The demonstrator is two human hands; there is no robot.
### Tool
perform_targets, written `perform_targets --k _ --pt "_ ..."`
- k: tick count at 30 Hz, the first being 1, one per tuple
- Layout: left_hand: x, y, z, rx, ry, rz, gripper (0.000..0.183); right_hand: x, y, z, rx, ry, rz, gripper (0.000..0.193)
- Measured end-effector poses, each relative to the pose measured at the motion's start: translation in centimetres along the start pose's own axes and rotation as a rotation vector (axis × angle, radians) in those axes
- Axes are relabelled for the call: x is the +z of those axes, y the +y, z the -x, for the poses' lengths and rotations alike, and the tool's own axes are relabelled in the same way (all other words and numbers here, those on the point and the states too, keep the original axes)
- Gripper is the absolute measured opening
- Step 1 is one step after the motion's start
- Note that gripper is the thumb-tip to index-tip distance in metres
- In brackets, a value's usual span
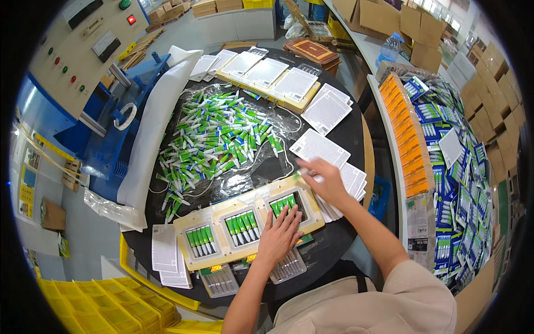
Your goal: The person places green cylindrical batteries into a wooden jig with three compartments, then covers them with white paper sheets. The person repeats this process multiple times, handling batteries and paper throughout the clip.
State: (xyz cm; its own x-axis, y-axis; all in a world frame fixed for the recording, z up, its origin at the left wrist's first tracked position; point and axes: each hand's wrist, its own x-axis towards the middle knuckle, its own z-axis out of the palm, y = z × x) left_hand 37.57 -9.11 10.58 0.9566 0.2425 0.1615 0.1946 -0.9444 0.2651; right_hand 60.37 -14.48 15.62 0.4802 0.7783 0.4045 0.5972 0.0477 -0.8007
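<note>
Your round black table (325, 243) bears a cream three-window tray (208, 216) at lower centre, your right hand (326, 181) at centre-right curling blurred fingers whose grip I can't tell, your left hand (281, 235) spreading open fingers over the rightmost green-and-white tubes (282, 203).

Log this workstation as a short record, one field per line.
Left hand: the left hand, fingers spread, over the right compartment of the near tray
Right hand: the right hand, blurred, by that tray's far right corner; grip unclear
Near tray: three compartments, green-and-white tubes in each
Table: loose tubes heaped on the round black table
Far tray: white cards lie across the far tray
Right side: heaped blue packs
</note>
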Motion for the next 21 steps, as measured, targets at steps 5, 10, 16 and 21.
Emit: perform_targets --k 5,10,16,21 --pt "0.2 -0.1 0.0 -0.004 -0.006 0.002 0.056 0.5 -1.1 9.0 -0.088 0.076 0.168 0.019" --pt "0.3 -0.1 0.1 -0.004 0.027 0.010 0.055 3.4 -0.1 10.6 -0.326 0.007 0.410 0.029" --pt "-0.1 -0.3 -0.1 0.005 0.001 0.030 0.060 3.7 -0.8 11.3 -0.193 -0.052 0.478 0.032" --pt "-0.9 -0.4 0.0 0.009 0.028 0.091 0.062 1.2 -1.2 8.5 -0.300 0.018 0.528 0.029"
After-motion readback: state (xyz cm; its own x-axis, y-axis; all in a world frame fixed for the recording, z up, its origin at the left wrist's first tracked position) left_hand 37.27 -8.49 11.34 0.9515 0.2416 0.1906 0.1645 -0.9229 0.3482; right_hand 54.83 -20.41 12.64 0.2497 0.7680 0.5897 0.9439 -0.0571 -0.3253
